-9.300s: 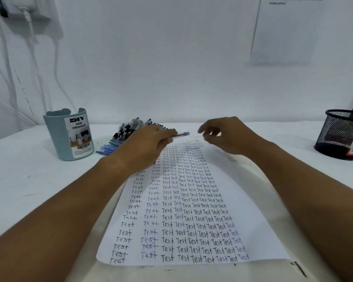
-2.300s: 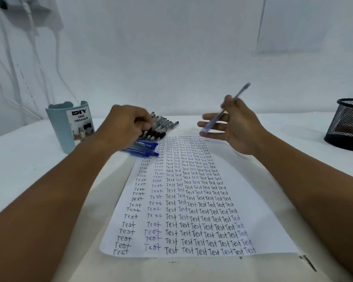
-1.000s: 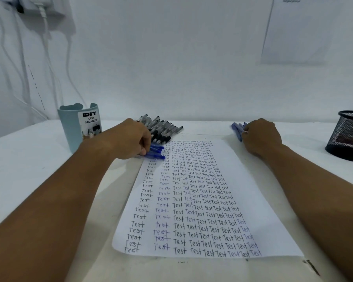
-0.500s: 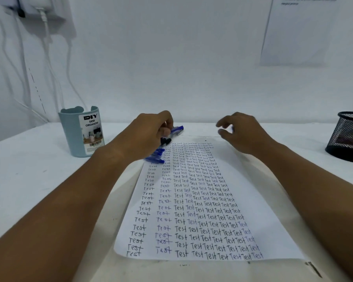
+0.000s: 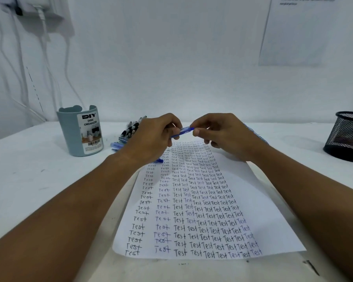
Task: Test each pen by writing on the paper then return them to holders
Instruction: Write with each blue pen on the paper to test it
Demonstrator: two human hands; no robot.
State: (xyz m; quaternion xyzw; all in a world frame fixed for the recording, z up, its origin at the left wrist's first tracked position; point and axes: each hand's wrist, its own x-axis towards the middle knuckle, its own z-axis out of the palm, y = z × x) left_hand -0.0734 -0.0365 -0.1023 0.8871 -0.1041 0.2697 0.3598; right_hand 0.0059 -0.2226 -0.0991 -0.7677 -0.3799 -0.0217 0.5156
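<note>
Blue pen (image 5: 183,132) hangs above the paper's (image 5: 253,190) far end, left hand (image 5: 151,139) and right hand (image 5: 222,135) pinching opposite ends.

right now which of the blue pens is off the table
The blue pen held between both hands, left hand and right hand, above the paper. The other blue pens lie on the table beside the left wrist.

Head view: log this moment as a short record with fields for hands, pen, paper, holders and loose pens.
hands: left hand and right hand both pinch one blue pen above the paper's far end
paper: sheet filled with rows of "Test"
holders: grey-blue organizer far left; black mesh cup far right
loose pens: pile behind the left hand
</note>
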